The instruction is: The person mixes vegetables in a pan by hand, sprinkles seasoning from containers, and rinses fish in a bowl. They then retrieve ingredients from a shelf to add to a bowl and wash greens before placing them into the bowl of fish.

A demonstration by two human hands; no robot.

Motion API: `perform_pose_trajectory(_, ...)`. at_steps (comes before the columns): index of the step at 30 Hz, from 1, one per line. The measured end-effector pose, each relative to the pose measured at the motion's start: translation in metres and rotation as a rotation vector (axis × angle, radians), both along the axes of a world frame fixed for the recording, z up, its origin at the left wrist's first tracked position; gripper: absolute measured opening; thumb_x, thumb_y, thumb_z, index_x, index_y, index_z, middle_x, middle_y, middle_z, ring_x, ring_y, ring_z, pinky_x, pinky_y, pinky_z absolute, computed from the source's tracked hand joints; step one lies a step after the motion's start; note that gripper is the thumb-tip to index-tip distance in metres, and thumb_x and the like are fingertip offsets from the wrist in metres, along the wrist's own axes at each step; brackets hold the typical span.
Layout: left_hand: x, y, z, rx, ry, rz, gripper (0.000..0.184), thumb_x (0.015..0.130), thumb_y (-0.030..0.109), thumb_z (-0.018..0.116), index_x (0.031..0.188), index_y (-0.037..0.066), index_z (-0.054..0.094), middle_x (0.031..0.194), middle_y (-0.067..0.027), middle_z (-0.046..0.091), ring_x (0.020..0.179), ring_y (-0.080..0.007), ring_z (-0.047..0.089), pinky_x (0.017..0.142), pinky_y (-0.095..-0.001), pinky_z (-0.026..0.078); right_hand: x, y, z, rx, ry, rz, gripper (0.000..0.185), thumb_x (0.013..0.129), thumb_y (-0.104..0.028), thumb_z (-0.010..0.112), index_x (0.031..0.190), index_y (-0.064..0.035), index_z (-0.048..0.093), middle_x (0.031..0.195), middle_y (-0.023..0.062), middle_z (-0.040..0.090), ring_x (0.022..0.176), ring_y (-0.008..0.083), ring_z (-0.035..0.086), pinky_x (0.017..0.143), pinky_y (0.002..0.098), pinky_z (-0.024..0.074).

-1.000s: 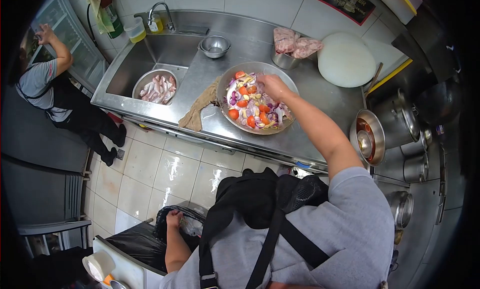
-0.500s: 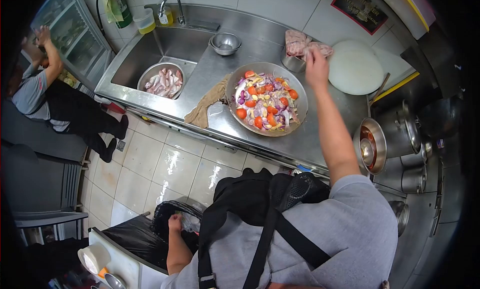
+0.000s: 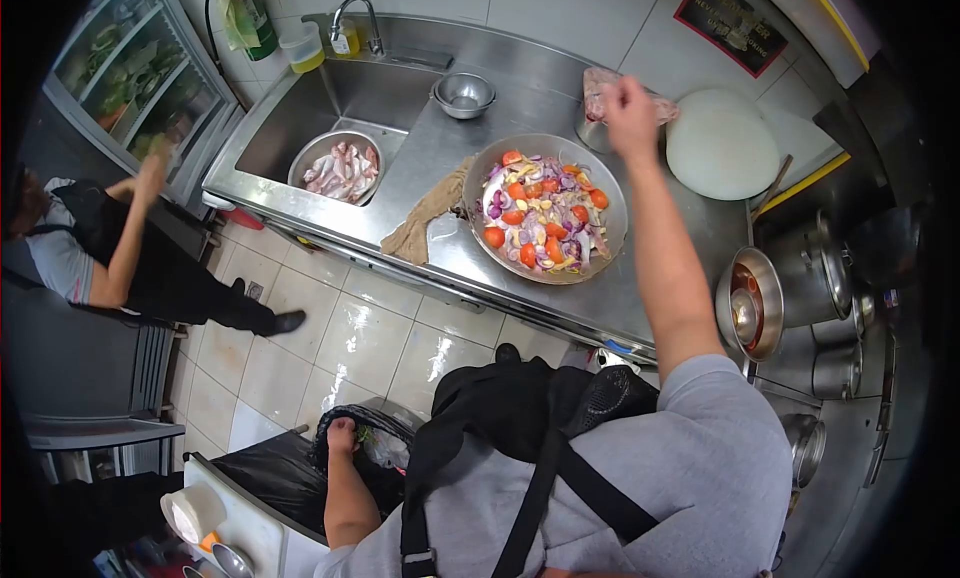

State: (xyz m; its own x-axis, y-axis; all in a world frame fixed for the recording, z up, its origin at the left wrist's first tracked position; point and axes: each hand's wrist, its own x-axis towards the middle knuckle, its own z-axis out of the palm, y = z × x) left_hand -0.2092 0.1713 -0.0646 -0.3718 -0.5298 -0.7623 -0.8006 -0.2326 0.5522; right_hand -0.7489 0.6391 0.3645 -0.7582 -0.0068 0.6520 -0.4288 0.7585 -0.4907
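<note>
My right hand is over a clear plastic bag of raw meat, its fingers curled; whether they pinch anything is hidden. The bag rests on a metal pot at the back of the counter. Just left of my forearm sits a wide metal pan full of tomato halves, sliced purple onion and pale yellow pieces. Low on my left side, my left hand is closed at the rim of a bin lined with a black bag. What it grips cannot be made out.
A bowl of raw meat pieces is in the sink. Small metal bowls, a brown cloth and a round white board lie on the counter. Another person stands by the glass-door fridge at left. Pots are at right.
My right hand has shifted slightly up and left over the meat bag. My left hand has moved up to the bin's rim. The other person has turned and lowered their arms by the fridge.
</note>
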Motion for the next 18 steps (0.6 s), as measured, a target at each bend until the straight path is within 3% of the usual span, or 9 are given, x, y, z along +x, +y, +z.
perform_pose_trajectory(1,-0.012,0.001,0.003,0.0,0.001,-0.004,0.015,0.086,0.016,0.062,0.099,0.01,0.064,0.079,-0.001,0.061,0.06,-0.0141,0.056,0.043,-0.0305,0.046,-0.018,-0.003,-0.036,0.103,-0.07,-0.042,0.023,0.09,-0.024,0.06,0.091,-0.0009,0.062,0.08,0.0151,0.068,0.072,0.0307,0.066,0.065,0.0436,0.0502)
perform_pose_trajectory(3,-0.027,0.007,0.011,0.02,-0.027,-0.168,0.014,0.09,0.021,0.06,0.103,0.016,0.06,0.079,0.0025,0.057,0.066,-0.0109,0.055,0.056,-0.0335,0.047,-0.033,-0.017,-0.151,0.843,-0.315,0.171,0.024,0.091,-0.026,0.057,0.101,-0.0047,0.063,0.096,0.0173,0.069,0.093,0.0352,0.066,0.079,0.0483,0.0504)
perform_pose_trajectory(6,-0.044,0.012,0.007,0.014,0.023,-0.233,0.014,0.092,0.022,0.059,0.103,0.015,0.06,0.078,0.0025,0.058,0.066,-0.0107,0.056,0.056,-0.0318,0.046,-0.019,-0.013,-0.14,0.512,-0.39,0.166,0.024,0.089,-0.025,0.059,0.108,-0.0105,0.063,0.106,0.0162,0.068,0.105,0.0347,0.062,0.088,0.0484,0.0486)
perform_pose_trajectory(8,-0.038,0.016,0.0,-0.025,0.103,-0.228,0.012,0.092,0.023,0.059,0.101,0.015,0.059,0.074,0.0026,0.055,0.06,-0.0105,0.053,0.051,-0.029,0.043,-0.027,0.004,-0.088,0.522,-0.393,0.145,0.022,0.085,-0.024,0.063,0.105,-0.0128,0.062,0.101,0.0151,0.068,0.098,0.0353,0.064,0.08,0.0471,0.0506)
perform_pose_trajectory(10,-0.026,0.006,-0.029,0.175,0.203,-0.201,0.012,0.089,0.019,0.064,0.092,0.007,0.061,0.07,-0.0004,0.057,0.058,-0.0119,0.053,0.046,-0.0301,0.043,-0.017,0.018,-0.031,0.479,-0.326,0.117,0.018,0.083,-0.022,0.065,0.092,-0.0083,0.058,0.094,0.0152,0.067,0.089,0.0349,0.065,0.072,0.0461,0.0502)
perform_pose_trajectory(14,-0.011,0.033,-0.004,0.111,-0.153,-0.334,0.012,0.087,0.019,0.066,0.091,0.008,0.061,0.069,-0.0014,0.057,0.052,-0.0132,0.052,0.041,-0.0299,0.043,-0.019,0.052,0.03,0.223,-0.049,0.015,0.016,0.084,-0.018,0.062,0.085,-0.0048,0.054,0.076,0.0159,0.063,0.074,0.0359,0.064,0.064,0.0472,0.0482)
perform_pose_trajectory(16,-0.013,0.043,0.001,0.048,-0.174,-0.383,0.012,0.087,0.019,0.066,0.093,0.009,0.061,0.069,-0.0017,0.057,0.052,-0.0137,0.052,0.041,-0.0305,0.043,-0.008,0.057,0.03,0.031,-0.013,-0.058,0.016,0.085,-0.019,0.06,0.085,-0.0046,0.055,0.068,0.0157,0.062,0.068,0.0352,0.064,0.062,0.0477,0.0481)
perform_pose_trajectory(17,-0.015,0.054,0.003,-0.006,-0.187,-0.421,0.012,0.088,0.018,0.065,0.094,0.009,0.061,0.07,-0.002,0.057,0.052,-0.0143,0.053,0.041,-0.0311,0.043,-0.037,0.059,-0.023,0.043,-0.041,-0.06,0.021,0.083,-0.022,0.057,0.08,-0.0018,0.061,0.072,0.0217,0.062,0.065,0.0339,0.061,0.061,0.0463,0.0468)
perform_pose_trajectory(18,-0.021,0.064,0.007,-0.012,-0.191,-0.422,0.012,0.088,0.018,0.065,0.094,0.009,0.061,0.07,-0.002,0.057,0.052,-0.0143,0.053,0.041,-0.0311,0.043,-0.084,0.076,-0.107,0.586,-0.499,0.013,0.025,0.085,-0.027,0.056,0.092,-0.0049,0.066,0.088,0.0202,0.067,0.081,0.0337,0.065,0.071,0.047,0.0499)
